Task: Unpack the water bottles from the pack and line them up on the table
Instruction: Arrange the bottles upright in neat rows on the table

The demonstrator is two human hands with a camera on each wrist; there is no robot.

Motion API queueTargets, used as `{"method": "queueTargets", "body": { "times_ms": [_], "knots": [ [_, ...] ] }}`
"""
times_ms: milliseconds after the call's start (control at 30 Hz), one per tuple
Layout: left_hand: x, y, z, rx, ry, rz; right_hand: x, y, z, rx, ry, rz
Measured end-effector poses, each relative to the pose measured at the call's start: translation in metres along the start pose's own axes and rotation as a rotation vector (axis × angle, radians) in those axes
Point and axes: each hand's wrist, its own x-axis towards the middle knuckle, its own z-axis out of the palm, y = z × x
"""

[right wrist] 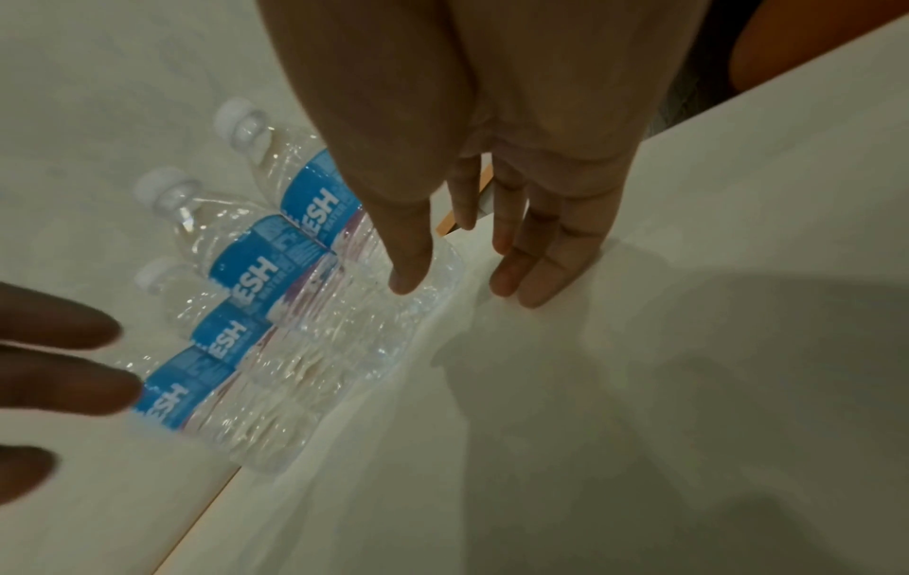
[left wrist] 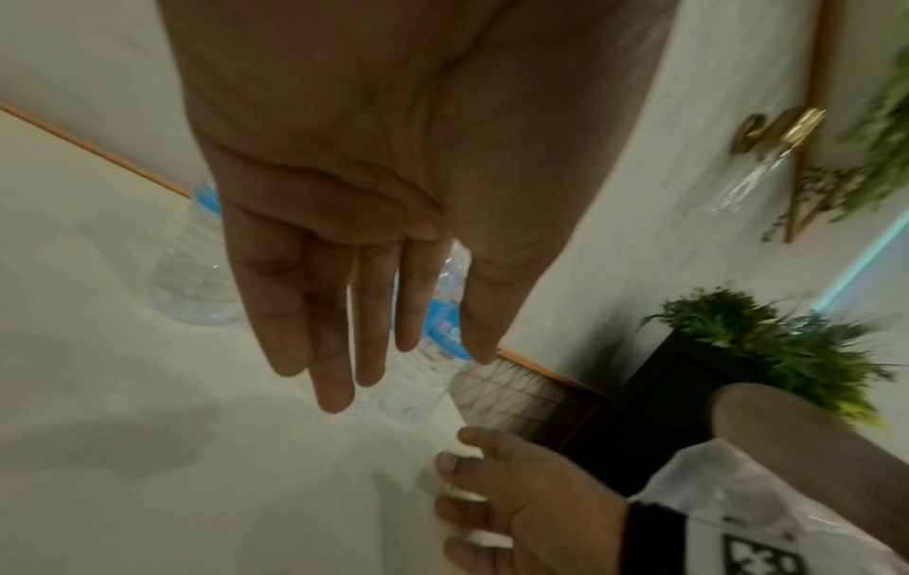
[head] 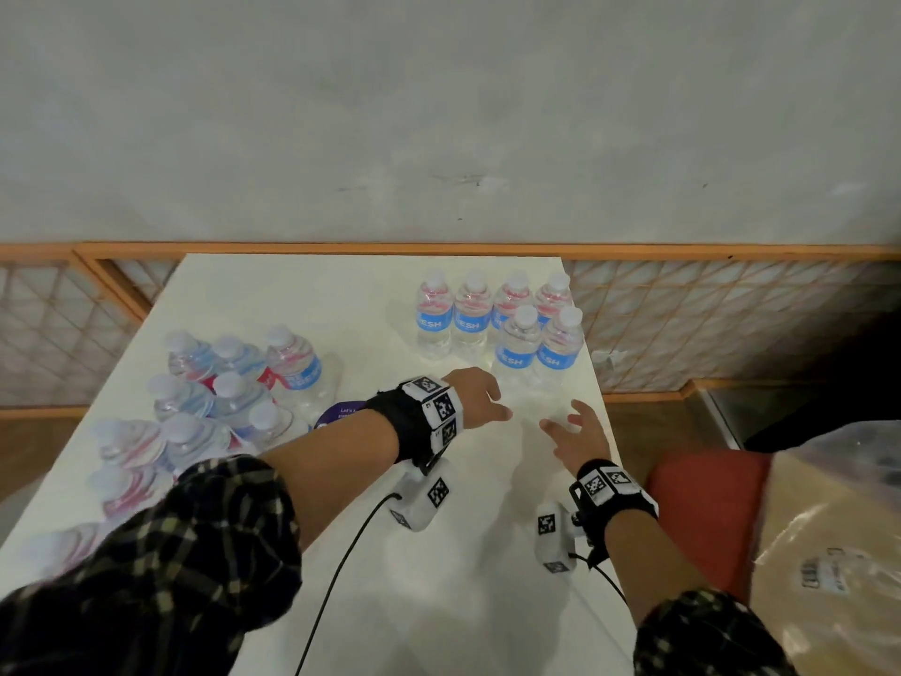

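Several clear water bottles with blue labels stand in two rows (head: 497,319) at the far right of the white table (head: 439,553); the front pair (head: 538,346) stands nearest my hands. The torn plastic pack (head: 205,407) with several more bottles sits at the left. My left hand (head: 480,400) hovers over the table just in front of the lined-up bottles (right wrist: 275,280), its fingers (left wrist: 334,330) straight and empty. My right hand (head: 577,434) hovers beside it near the table's right edge, fingers (right wrist: 541,264) spread and empty.
A wall with an orange wooden rail (head: 439,249) and lattice panels runs behind the table. A red cushion (head: 702,505) and a plastic-wrapped cardboard box (head: 838,568) sit to the right. Potted green plants (left wrist: 767,342) show in the left wrist view.
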Motion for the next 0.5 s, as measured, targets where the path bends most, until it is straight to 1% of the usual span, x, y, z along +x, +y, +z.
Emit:
{"method": "queueTargets", "body": {
  "times_ms": [167, 300, 500],
  "knots": [
    [-0.064, -0.006, -0.012, 0.045, -0.044, 0.089, -0.033, 0.027, 0.003, -0.007, -0.008, 0.027],
    [-0.108, -0.026, -0.038, 0.068, -0.026, 0.129, -0.069, 0.043, 0.014, 0.012, -0.018, 0.046],
    [-0.157, -0.081, -0.071, 0.192, 0.031, 0.149, -0.137, 0.03, 0.052, 0.123, -0.032, -0.001]
  ]
}}
